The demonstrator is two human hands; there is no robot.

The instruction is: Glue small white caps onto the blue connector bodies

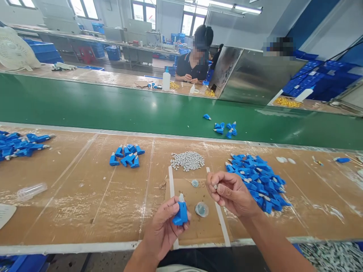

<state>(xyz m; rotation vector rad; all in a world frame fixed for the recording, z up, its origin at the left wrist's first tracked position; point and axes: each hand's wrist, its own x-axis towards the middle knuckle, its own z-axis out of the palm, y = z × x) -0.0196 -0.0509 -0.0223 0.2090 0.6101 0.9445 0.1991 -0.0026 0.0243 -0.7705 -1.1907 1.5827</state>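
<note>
My left hand point(164, 226) is closed around a blue plastic part point(180, 214) with a white tip pointing up. To its right, my right hand point(229, 190) pinches a small grey piece point(215, 186) between thumb and fingers, apart from the blue part. Below and between the hands sits a small round cup point(201, 209) with something pale blue in it. A smaller round dish point(194, 183) lies beyond it, beside my right fingertips. Farther back is a heap of small grey pieces point(187, 161). A big pile of blue parts point(256, 181) lies behind my right forearm.
More blue parts lie in a small group point(127, 155) and a heap point(21, 145) on the left. Several rest on the green belt point(119, 102) running across. A clear tube point(32, 191) lies at left. Across the belt, a person point(193, 64) sits near a white bottle point(166, 80).
</note>
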